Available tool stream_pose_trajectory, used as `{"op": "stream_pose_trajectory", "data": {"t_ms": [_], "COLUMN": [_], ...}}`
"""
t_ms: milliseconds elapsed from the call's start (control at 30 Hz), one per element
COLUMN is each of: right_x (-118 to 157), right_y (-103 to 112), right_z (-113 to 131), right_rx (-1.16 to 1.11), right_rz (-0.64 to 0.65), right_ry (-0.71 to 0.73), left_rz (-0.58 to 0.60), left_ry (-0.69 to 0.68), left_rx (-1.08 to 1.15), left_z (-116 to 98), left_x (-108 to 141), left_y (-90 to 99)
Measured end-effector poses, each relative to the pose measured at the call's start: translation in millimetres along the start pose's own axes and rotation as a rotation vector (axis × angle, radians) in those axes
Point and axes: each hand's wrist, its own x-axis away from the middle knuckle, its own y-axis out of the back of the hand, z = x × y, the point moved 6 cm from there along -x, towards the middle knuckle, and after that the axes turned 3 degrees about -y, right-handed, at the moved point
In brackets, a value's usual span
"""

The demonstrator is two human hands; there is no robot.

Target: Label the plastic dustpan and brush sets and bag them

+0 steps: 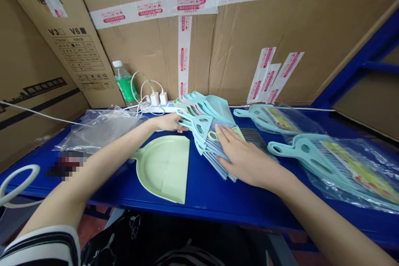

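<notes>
My left hand [170, 122] is closed at the handle ends of several light blue hand brushes [202, 126]; its fingertips are partly hidden. Lying over the grey bristles [215, 164] is my right hand [241, 156], its fingers stretched out. A small light green loop [213, 136] shows beside its fingers. Behind the brushes, light blue dustpans [218, 106] lie overlapped, with pink and green handles among them. A light green dustpan [165, 168] lies on the table in front of my left hand.
On the right of the blue table [215, 205] lie bagged light blue dustpan sets [327, 166]. Clear plastic bags [102, 126] are at the left. A green-labelled bottle [125, 85] and a power strip with white chargers [158, 99] stand against the cardboard [149, 54].
</notes>
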Motion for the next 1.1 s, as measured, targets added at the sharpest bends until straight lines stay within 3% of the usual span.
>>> {"op": "stream_pose_trajectory", "data": {"t_ms": [367, 667, 933, 1100], "right_x": [-0.3, -1.5, -2.5, -10.0], "right_y": [4.3, 3.2, 7.7, 12.4], "right_z": [-6.1, -11.0, -17.3, -24.1], "right_rx": [-0.163, -0.374, -0.404, -0.214], "right_rz": [0.181, 0.254, 0.201, 0.065], "right_ry": [-0.043, -0.028, 0.055, -0.017], "left_rz": [0.006, 0.04, 0.163, 0.064], "left_ry": [0.134, 0.138, -0.077, -0.027], "left_rx": [-0.048, 0.006, 0.245, 0.323], "left_z": [5.9, 3.8, -3.1, 5.2], "left_x": [-12.9, -13.3, -1.1, 9.8], "left_y": [-0.9, -1.6, 6.0, 21.0]}}
